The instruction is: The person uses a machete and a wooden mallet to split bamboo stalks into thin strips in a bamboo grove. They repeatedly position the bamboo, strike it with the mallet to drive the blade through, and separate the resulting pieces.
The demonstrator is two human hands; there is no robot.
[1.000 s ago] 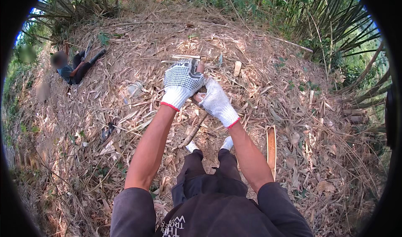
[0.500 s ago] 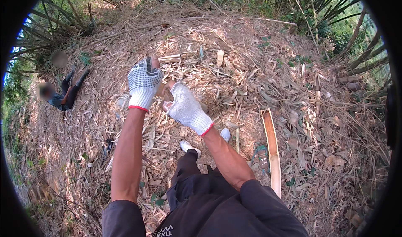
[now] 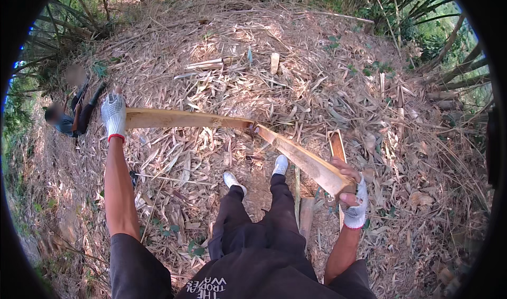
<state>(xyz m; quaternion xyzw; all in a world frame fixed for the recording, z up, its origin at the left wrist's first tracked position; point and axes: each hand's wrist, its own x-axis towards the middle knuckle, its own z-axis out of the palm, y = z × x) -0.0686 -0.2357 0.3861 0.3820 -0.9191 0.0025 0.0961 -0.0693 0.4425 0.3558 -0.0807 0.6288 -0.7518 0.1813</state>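
Note:
My left hand (image 3: 114,115), in a white dotted glove with bare fingertips, is closed on the outer end of a long split bamboo piece (image 3: 185,119) stretching to the right. My right hand (image 3: 355,197), gloved the same way, grips the near end of a second split bamboo piece (image 3: 303,160), which slants up and left. The inner ends of both pieces come together in front of my feet; whether they are still joined there I cannot tell. Behind my right hand another hollow bamboo half (image 3: 336,143) lies on the ground, partly covered.
Dry bamboo leaves and husks (image 3: 211,51) cover the ground. My white shoes (image 3: 281,164) stand below the bamboo, beside a thin stick (image 3: 297,193) and a bamboo length (image 3: 306,214). At the far left sits another person (image 3: 66,124). Bamboo clumps (image 3: 454,77) rise at the edges.
My hands were close together in front of me; now they are wide apart, left hand outward, right hand outward and nearer. The two bamboo pieces now stretch between them in full view.

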